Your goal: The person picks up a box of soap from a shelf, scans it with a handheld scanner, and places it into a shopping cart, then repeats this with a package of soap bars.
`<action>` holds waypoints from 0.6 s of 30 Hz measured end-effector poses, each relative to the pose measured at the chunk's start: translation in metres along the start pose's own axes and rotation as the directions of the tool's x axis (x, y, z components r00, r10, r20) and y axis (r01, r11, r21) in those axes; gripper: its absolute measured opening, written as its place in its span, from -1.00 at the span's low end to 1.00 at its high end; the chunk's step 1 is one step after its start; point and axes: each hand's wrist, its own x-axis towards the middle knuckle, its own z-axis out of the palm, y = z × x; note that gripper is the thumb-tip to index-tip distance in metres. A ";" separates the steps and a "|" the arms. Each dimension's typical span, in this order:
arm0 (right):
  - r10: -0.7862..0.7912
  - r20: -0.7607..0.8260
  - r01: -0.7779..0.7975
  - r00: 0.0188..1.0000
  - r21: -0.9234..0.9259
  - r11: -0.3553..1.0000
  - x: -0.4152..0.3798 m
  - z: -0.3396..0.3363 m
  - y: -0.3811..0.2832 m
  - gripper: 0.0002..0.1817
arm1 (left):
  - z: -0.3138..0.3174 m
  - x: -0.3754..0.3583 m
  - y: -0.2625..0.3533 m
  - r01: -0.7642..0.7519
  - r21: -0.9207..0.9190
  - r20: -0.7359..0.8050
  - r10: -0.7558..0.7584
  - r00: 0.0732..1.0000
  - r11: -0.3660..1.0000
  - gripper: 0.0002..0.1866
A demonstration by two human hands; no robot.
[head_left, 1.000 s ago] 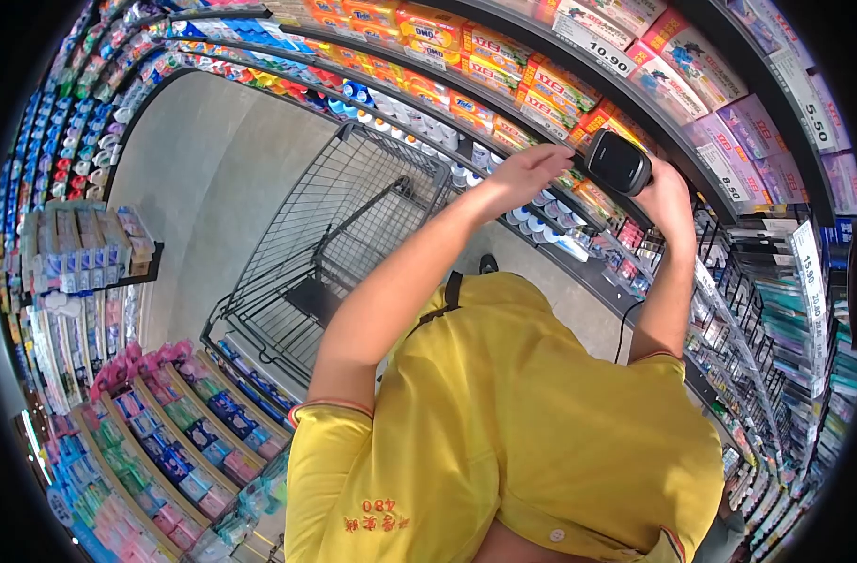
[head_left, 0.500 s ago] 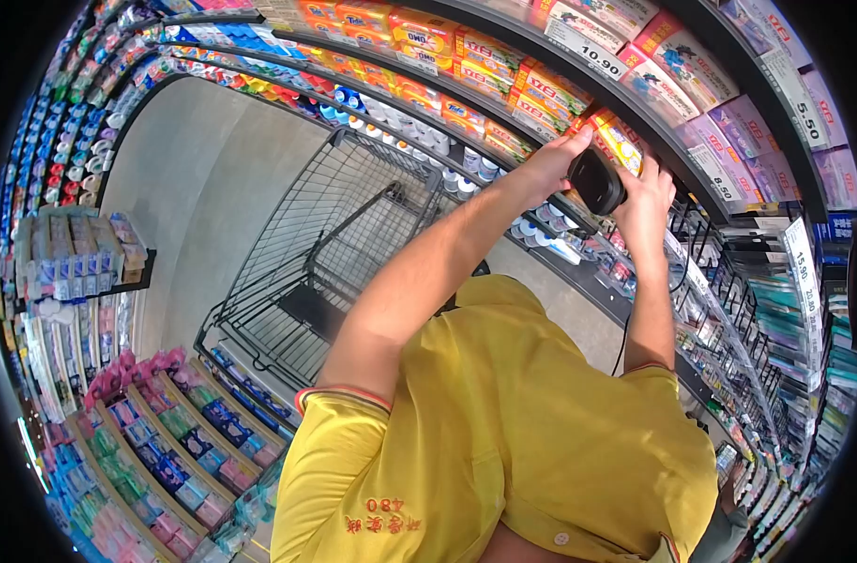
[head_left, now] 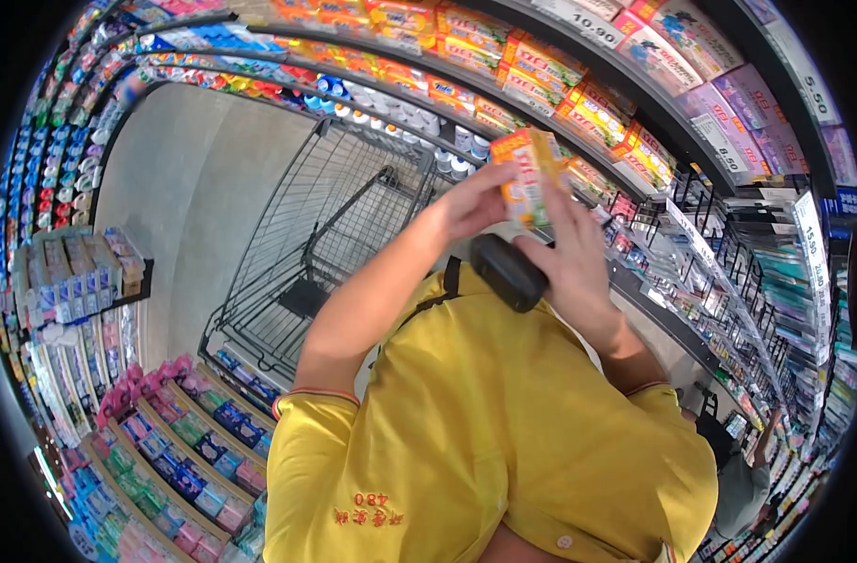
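Note:
An orange and white box with red lettering point(head_left: 525, 178), like the laundry soap boxes point(head_left: 592, 114) on the shelf, is held in front of the shelf between my two hands. My left hand point(head_left: 477, 199) grips its left side, fingers closed around the edge. My right hand point(head_left: 578, 263) is at its other side, with long fingers along the box and slightly blurred. Below the box, a black oval device point(head_left: 509, 272) hangs in front of my chest and covers part of the view between my hands.
A wire shopping cart point(head_left: 302, 235) stands to the left on the grey floor. Shelves with price labels point(head_left: 592, 21) curve across the top. Hanging racks point(head_left: 728, 272) line the right side. Low shelves of packets point(head_left: 175, 450) fill the lower left. Another person point(head_left: 743, 488) is at lower right.
Both hands have drawn back from the shelf with the box, moving left and toward my body. The black device now hangs lower and farther left. Another person shows more at lower right.

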 end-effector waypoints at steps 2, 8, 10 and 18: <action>-0.143 0.086 0.132 0.986 0.127 0.983 0.008 0.007 -0.010 -0.77 | -0.007 -0.030 0.008 -0.031 -0.040 -0.057 0.029 0.998 0.999 -0.44; -0.460 0.118 0.348 0.880 0.500 0.793 0.036 0.016 -0.040 -0.70 | -0.033 -0.114 0.009 -0.311 -0.340 -0.326 0.199 0.924 0.887 -0.41; -0.284 0.242 0.064 0.928 0.645 0.761 0.039 0.015 -0.037 -0.66 | -0.031 -0.143 0.013 -0.296 -0.388 -0.242 0.213 0.947 0.873 -0.28; -0.139 0.363 -0.130 0.921 0.624 0.770 0.070 0.020 -0.048 -0.68 | -0.048 -0.216 0.001 -0.492 -0.186 -0.371 0.403 0.836 0.850 -0.26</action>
